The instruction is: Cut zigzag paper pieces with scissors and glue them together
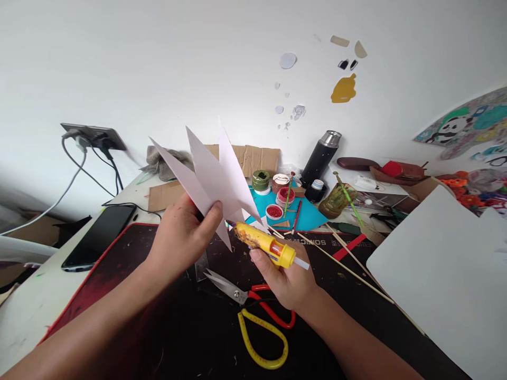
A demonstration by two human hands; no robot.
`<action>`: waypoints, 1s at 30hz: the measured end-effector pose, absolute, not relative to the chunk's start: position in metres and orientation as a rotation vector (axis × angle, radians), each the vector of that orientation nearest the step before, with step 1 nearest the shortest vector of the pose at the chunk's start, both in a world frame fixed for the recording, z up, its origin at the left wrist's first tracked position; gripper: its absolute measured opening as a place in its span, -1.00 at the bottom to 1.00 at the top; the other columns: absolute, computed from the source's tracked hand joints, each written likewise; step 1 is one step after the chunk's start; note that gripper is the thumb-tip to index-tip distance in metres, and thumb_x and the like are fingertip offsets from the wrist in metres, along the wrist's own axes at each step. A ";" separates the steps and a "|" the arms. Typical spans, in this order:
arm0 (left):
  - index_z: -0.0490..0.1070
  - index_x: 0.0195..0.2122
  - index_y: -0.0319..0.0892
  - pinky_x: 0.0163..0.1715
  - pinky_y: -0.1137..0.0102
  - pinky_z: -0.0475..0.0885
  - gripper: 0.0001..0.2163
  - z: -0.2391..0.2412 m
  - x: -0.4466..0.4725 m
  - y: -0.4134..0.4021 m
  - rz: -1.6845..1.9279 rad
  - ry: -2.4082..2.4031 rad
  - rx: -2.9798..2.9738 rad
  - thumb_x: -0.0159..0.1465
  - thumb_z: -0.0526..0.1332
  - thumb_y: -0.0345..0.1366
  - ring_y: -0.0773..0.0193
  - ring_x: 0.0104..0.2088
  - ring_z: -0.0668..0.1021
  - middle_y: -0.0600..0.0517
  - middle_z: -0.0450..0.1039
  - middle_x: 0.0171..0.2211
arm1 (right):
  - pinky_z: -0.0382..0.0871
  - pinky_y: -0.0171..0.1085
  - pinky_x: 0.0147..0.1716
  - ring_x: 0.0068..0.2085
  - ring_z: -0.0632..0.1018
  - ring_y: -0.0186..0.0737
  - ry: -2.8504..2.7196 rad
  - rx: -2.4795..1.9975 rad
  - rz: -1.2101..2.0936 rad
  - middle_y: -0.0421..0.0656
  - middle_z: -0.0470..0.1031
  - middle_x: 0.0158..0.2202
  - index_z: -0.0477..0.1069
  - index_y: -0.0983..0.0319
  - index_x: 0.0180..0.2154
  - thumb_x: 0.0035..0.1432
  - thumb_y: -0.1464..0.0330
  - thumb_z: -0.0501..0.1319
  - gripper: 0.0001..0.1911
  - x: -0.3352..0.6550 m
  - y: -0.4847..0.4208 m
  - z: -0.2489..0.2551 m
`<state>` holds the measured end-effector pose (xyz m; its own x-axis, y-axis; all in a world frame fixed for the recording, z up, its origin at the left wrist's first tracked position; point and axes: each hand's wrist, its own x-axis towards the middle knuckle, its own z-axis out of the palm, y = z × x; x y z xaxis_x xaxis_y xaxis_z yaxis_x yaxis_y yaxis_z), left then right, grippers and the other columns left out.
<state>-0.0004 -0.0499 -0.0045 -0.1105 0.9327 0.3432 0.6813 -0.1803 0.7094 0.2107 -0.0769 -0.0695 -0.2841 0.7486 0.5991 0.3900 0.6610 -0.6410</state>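
Observation:
My left hand (180, 235) is closed on a fan of pointed white paper pieces (212, 177), holding them up above the dark mat (166, 322). My right hand (283, 279) grips a yellow glue gun (266, 244), its nozzle close to the lower tip of the paper. A white glue stick pokes out of the gun's back end. Red-and-yellow-handled scissors (253, 311) lie open on the mat just below both hands.
A black phone (99, 235) lies left of the mat. A large white sheet (443, 279) covers the right side. Behind stand paint jars (275, 198) on teal paper, a black flask (321, 155), cardboard, thin wooden sticks (348, 266) and a wall socket with cables (93, 137).

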 end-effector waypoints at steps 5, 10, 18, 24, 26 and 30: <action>0.37 -0.33 -0.01 -0.42 0.22 0.42 -0.80 -0.005 0.001 -0.049 1.176 1.778 1.854 0.28 0.17 -0.02 -0.01 -0.35 0.63 0.02 0.63 -0.42 | 0.35 -0.29 -0.45 -0.49 0.57 -0.24 -1.905 -0.875 0.443 -0.22 0.55 -0.50 0.48 0.17 -0.36 0.53 0.28 0.21 -0.67 0.211 -0.076 -0.071; 0.37 -0.33 -0.01 -0.40 0.20 0.43 -0.79 -0.004 0.001 -0.050 1.149 1.778 1.841 0.28 0.17 -0.01 -0.04 -0.32 0.65 0.00 0.65 -0.40 | 0.37 -0.29 -0.46 -0.49 0.58 -0.23 -1.902 -0.865 0.399 -0.22 0.56 -0.51 0.49 0.17 -0.36 0.55 0.27 0.21 -0.66 0.212 -0.076 -0.071; 0.37 -0.34 -0.01 -0.40 0.20 0.44 -0.79 -0.002 0.001 -0.051 1.144 1.779 1.855 0.27 0.16 -0.01 -0.02 -0.35 0.65 -0.01 0.65 -0.39 | 0.37 -0.29 -0.46 -0.49 0.59 -0.24 -1.900 -0.868 0.383 -0.22 0.57 -0.51 0.48 0.16 -0.37 0.55 0.27 0.21 -0.65 0.212 -0.077 -0.071; 0.37 -0.35 -0.01 -0.41 0.22 0.45 -0.80 -0.001 0.002 -0.051 1.142 1.792 1.878 0.28 0.16 -0.02 -0.01 -0.35 0.65 0.00 0.65 -0.38 | 0.40 -0.29 -0.44 -0.47 0.61 -0.22 -1.917 -0.874 0.390 -0.19 0.60 -0.48 0.51 0.17 -0.34 0.55 0.26 0.19 -0.66 0.212 -0.077 -0.071; 0.37 -0.35 -0.01 -0.42 0.22 0.45 -0.80 -0.001 0.002 -0.050 1.141 1.792 1.876 0.27 0.17 -0.02 0.00 -0.36 0.65 0.00 0.65 -0.38 | 0.40 -0.29 -0.44 -0.47 0.61 -0.22 -1.915 -0.883 0.391 -0.19 0.60 -0.49 0.51 0.16 -0.34 0.55 0.25 0.19 -0.66 0.212 -0.077 -0.071; 0.36 -0.34 0.00 -0.42 0.22 0.46 -0.81 -0.001 0.002 -0.050 1.157 1.794 1.883 0.26 0.18 -0.03 -0.01 -0.36 0.65 0.00 0.66 -0.38 | 0.38 -0.29 -0.46 -0.50 0.59 -0.24 -1.900 -0.883 0.400 -0.21 0.57 -0.51 0.48 0.15 -0.38 0.55 0.25 0.20 -0.63 0.212 -0.077 -0.071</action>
<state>0.0020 -0.0502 -0.0007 -0.1006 0.9340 0.3428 0.6978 -0.1794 0.6935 0.2117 -0.0769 -0.0710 -0.2705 0.7241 0.6345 0.4068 0.6833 -0.6064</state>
